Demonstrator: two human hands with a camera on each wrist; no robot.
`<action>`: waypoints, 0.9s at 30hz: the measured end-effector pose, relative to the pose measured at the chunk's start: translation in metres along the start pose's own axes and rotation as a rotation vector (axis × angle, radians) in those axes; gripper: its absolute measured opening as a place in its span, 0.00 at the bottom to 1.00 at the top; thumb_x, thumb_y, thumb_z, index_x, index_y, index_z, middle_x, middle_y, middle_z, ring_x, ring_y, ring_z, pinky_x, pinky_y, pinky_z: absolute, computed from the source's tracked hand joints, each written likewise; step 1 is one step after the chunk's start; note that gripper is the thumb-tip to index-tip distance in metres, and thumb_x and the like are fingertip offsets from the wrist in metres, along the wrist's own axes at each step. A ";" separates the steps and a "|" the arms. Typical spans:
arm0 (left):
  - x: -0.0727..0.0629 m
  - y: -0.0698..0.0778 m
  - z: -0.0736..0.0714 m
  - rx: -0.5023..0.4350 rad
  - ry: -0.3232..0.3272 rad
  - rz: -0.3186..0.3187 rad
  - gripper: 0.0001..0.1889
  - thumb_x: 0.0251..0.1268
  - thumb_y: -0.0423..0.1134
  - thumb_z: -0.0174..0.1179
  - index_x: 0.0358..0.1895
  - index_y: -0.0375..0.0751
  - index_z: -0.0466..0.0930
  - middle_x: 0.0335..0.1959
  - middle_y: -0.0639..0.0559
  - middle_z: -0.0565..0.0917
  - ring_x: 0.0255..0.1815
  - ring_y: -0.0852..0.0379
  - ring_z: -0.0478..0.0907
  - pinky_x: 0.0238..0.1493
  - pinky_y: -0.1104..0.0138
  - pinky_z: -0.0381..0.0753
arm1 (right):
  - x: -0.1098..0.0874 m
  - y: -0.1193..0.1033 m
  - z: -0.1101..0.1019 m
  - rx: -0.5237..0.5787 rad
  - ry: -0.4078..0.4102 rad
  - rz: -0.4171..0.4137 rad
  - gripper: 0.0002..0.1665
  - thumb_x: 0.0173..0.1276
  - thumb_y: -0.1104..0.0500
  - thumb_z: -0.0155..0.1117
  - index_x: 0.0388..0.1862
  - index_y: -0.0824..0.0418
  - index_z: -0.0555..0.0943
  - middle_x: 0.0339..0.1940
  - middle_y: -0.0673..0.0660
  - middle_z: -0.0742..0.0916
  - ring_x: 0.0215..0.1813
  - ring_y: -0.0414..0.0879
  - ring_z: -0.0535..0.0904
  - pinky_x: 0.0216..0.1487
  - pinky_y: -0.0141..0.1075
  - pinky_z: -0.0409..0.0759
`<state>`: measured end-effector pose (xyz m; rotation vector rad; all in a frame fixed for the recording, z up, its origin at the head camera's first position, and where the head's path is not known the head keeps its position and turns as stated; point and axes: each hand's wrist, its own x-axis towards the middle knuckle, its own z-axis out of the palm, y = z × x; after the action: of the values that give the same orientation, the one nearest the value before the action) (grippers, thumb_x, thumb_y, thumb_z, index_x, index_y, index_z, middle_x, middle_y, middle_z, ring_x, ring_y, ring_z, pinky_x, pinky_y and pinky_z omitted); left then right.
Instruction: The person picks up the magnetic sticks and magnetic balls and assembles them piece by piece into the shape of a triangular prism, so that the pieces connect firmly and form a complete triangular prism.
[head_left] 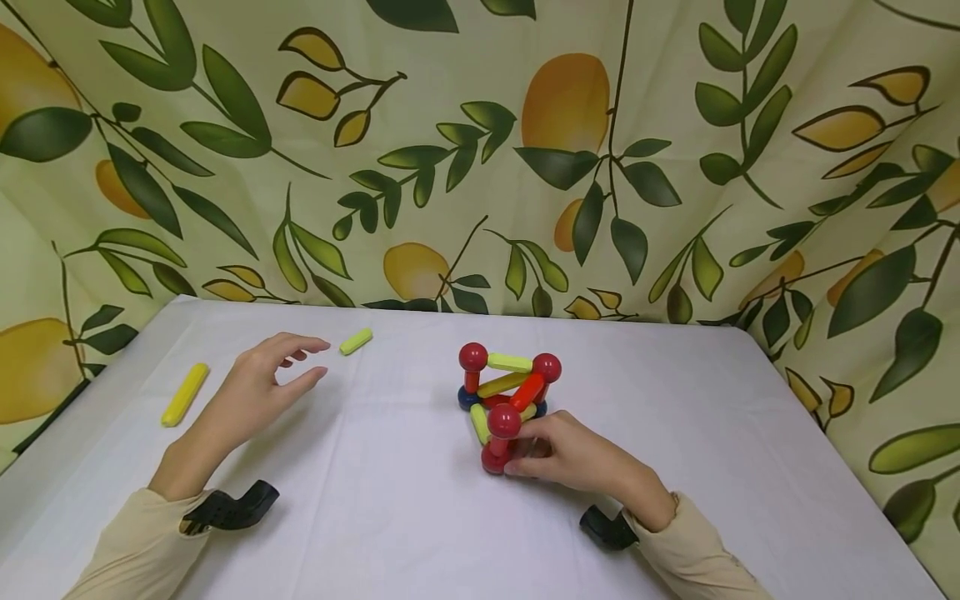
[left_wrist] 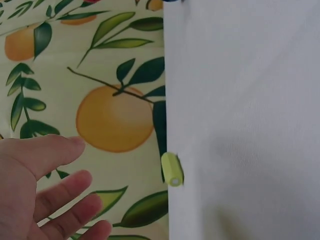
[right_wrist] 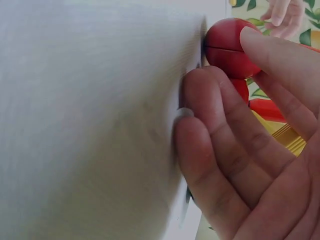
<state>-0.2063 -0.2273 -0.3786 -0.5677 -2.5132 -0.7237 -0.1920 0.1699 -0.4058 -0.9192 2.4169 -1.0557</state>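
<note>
A small frame of building sticks (head_left: 510,363) and balls stands on the white table. Red balls (head_left: 472,357) top its corners, and blue balls (head_left: 468,397) show lower down. My right hand (head_left: 573,450) grips the frame's front corner, thumb and fingers at the lower red ball (right_wrist: 230,47) and the short red upright above it. The hand partly hides the frame's right side. My left hand (head_left: 262,383) hovers over the left of the table with nothing in it, fingers loosely bent. Just beyond its fingertips lies a short yellow-green stick (head_left: 356,341).
A longer yellow stick (head_left: 185,394) lies on the table left of my left hand. Behind the table's far edge hangs a curtain (head_left: 450,75) printed with leaves and fruit. A black wrist mount (head_left: 232,506) sits on the left sleeve, another (head_left: 609,528) on the right.
</note>
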 end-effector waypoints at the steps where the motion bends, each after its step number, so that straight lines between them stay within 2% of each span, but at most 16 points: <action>1: 0.000 -0.001 -0.001 0.006 0.001 -0.003 0.18 0.55 0.30 0.71 0.51 0.41 0.84 0.44 0.48 0.87 0.40 0.62 0.76 0.41 0.65 0.78 | 0.000 0.001 0.000 -0.002 0.003 -0.005 0.15 0.63 0.55 0.72 0.49 0.55 0.86 0.38 0.47 0.88 0.35 0.35 0.78 0.39 0.28 0.81; 6: -0.001 -0.010 -0.009 0.026 0.016 -0.023 0.18 0.54 0.30 0.71 0.50 0.41 0.84 0.44 0.47 0.87 0.40 0.68 0.74 0.41 0.70 0.77 | 0.002 0.002 0.001 -0.010 0.023 -0.007 0.15 0.64 0.53 0.72 0.50 0.50 0.85 0.40 0.44 0.88 0.38 0.36 0.78 0.41 0.29 0.81; 12: -0.003 -0.020 -0.018 0.020 0.024 -0.062 0.17 0.56 0.30 0.70 0.51 0.39 0.84 0.45 0.44 0.87 0.41 0.82 0.67 0.41 0.82 0.71 | 0.002 0.006 0.001 -0.016 0.062 0.021 0.14 0.64 0.52 0.72 0.48 0.49 0.86 0.37 0.44 0.87 0.35 0.38 0.78 0.36 0.30 0.80; 17: -0.005 -0.028 -0.025 0.039 0.015 -0.088 0.16 0.58 0.31 0.69 0.51 0.39 0.83 0.46 0.43 0.86 0.40 0.80 0.68 0.41 0.83 0.70 | 0.001 0.011 -0.004 -0.011 0.070 0.039 0.12 0.64 0.54 0.71 0.47 0.52 0.86 0.38 0.47 0.87 0.34 0.39 0.78 0.36 0.30 0.80; 24: -0.009 -0.039 -0.035 0.053 -0.012 -0.145 0.16 0.61 0.33 0.67 0.53 0.38 0.82 0.48 0.40 0.85 0.41 0.85 0.64 0.40 0.84 0.69 | -0.003 0.017 -0.013 -0.005 0.076 0.049 0.12 0.64 0.58 0.69 0.47 0.56 0.85 0.40 0.51 0.88 0.34 0.38 0.80 0.38 0.31 0.82; 25: -0.009 -0.040 -0.037 0.055 -0.015 -0.152 0.16 0.62 0.34 0.67 0.54 0.38 0.82 0.48 0.40 0.85 0.41 0.84 0.65 0.40 0.83 0.68 | -0.004 0.018 -0.014 -0.006 0.077 0.051 0.13 0.64 0.59 0.69 0.47 0.56 0.85 0.40 0.51 0.88 0.34 0.38 0.80 0.39 0.31 0.82; 27: -0.010 -0.042 -0.039 0.055 -0.028 -0.171 0.17 0.63 0.35 0.67 0.55 0.38 0.81 0.48 0.39 0.85 0.42 0.76 0.70 0.40 0.82 0.69 | -0.005 0.019 -0.017 -0.005 0.081 0.049 0.13 0.63 0.59 0.70 0.47 0.58 0.85 0.39 0.51 0.87 0.34 0.38 0.81 0.38 0.31 0.82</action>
<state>-0.2076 -0.2852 -0.3705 -0.3494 -2.6220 -0.7088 -0.2054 0.1925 -0.4088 -0.8300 2.4950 -1.0901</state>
